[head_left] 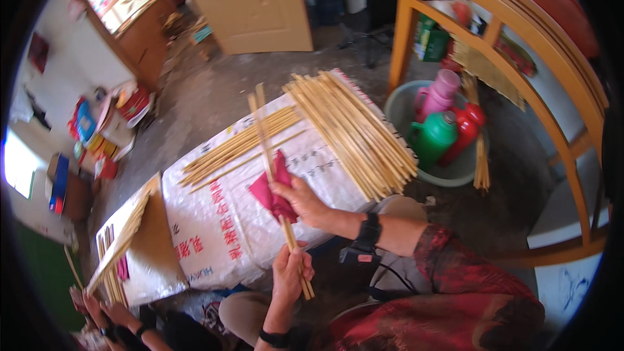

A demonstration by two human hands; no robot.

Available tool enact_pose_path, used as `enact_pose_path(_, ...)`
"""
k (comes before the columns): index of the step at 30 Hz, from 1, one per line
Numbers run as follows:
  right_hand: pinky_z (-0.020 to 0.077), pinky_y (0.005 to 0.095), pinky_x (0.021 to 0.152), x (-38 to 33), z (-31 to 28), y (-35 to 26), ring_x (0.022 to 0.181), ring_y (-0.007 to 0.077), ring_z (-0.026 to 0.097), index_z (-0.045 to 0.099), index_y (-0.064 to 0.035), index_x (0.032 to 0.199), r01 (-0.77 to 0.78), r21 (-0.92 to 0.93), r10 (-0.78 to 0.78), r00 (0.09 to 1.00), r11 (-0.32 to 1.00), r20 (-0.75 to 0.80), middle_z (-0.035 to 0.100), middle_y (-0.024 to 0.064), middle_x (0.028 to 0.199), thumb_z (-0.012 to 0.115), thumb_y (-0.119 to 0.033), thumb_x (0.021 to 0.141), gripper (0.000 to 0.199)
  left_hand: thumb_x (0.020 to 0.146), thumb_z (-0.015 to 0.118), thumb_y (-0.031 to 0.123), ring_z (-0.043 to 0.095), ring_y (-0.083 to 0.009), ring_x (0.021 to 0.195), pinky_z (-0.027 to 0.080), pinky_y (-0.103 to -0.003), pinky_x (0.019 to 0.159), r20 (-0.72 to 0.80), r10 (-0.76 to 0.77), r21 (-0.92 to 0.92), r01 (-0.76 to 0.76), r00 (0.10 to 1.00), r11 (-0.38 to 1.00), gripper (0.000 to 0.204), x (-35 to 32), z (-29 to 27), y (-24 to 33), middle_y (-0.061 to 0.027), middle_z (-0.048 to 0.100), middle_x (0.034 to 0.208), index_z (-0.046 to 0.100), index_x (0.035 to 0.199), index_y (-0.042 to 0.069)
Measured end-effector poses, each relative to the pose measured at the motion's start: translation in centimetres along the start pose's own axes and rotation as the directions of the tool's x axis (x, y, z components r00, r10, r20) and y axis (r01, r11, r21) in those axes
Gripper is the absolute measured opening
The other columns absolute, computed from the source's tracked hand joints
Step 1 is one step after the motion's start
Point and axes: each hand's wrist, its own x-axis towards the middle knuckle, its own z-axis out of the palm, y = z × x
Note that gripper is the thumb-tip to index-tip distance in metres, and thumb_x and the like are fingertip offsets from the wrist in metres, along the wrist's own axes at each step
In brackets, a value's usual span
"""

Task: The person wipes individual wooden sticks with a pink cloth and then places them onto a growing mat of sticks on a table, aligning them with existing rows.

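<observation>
In my left hand (290, 270) are the lower ends of a couple of long pale wooden sticks (265, 135), tilted up and away from me. Higher up, my right hand (302, 201) grips a magenta cloth (265, 195) wrapped around the same sticks. Its fingers are closed on the cloth. Below the hands lies a surface covered with white printed sacking (208, 221). On it, a wide row of similar sticks (351, 136) lies to the right, and a smaller bundle (240, 143) lies beyond my hands on the left.
Another person's hands (107, 315) are at the lower left, beside a tan board (140, 227) and more sticks. Right of the sacking, a grey basin (396, 107) holds pink, green and red flasks. A wooden chair frame (507, 52) rises at right; a door (244, 3) stands behind.
</observation>
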Motion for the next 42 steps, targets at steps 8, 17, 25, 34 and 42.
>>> enact_pose_path(8,0.0459,0.0228,0.064,0.2,-0.3,1.1,0.070,0.0093,0.055,0.050,-0.0039,0.098,-0.144,0.102,0.146,0.989,0.984,-0.014,0.057,0.0029,0.082,0.047,-0.021,0.085,0.021,0.090,0.033,0.019,0.038,-0.0056,0.042,0.032,-0.017,0.038,-0.091,0.139,0.076,-0.133,0.986,0.988,0.024,-0.6,-1.2,-0.2,-0.0095,0.055,0.069,0.043,0.104,0.002)
enact_pose_path(17,0.0417,0.0319,0.082,0.1,-0.6,0.1,0.094,0.0158,0.051,0.045,-0.0074,0.110,-0.373,0.253,0.370,0.927,0.893,0.065,0.053,0.0046,0.104,0.040,-0.038,0.086,0.039,0.089,0.036,0.021,0.048,-0.0096,0.043,0.031,-0.017,0.034,-0.235,0.210,0.127,-0.184,0.949,0.975,0.025,-0.7,-2.5,0.8,-0.0120,0.058,0.078,0.042,0.104,0.001)
enact_pose_path(25,0.0386,0.0351,0.087,-1.4,1.4,0.3,0.099,0.0180,0.049,0.040,-0.0018,0.114,-0.515,0.198,0.431,0.832,0.834,0.349,0.050,0.0090,0.110,0.037,-0.027,0.089,0.036,0.087,0.042,0.015,0.048,-0.0077,0.042,0.031,-0.017,0.034,-0.296,0.278,0.219,-0.218,0.914,0.951,0.013,0.8,-3.2,1.8,-0.0051,0.054,0.069,0.046,0.091,0.004)
enact_pose_path(34,0.0482,0.0250,0.058,-2.3,1.4,0.1,0.069,0.0127,0.055,0.042,-0.0033,0.106,-0.384,-0.106,0.396,0.849,0.917,0.349,0.054,0.0061,0.087,0.053,-0.018,0.082,0.030,0.088,0.040,0.017,0.049,-0.0078,0.041,0.033,-0.018,0.033,-0.149,0.265,0.205,-0.232,0.953,0.951,0.013,0.6,-1.6,1.9,-0.0056,0.057,0.072,0.044,0.089,0.005)
enact_pose_path(42,0.0477,0.0241,0.062,-2.4,1.8,0.3,0.069,0.0113,0.054,0.047,-0.0043,0.101,-0.423,-0.030,0.414,0.867,0.906,0.277,0.054,0.0027,0.081,0.054,-0.016,0.081,0.024,0.089,0.036,0.024,0.045,-0.0068,0.041,0.033,-0.017,0.035,-0.081,0.151,0.060,-0.146,0.985,0.987,0.021,0.2,-1.2,1.5,-0.0063,0.056,0.069,0.044,0.090,0.005)
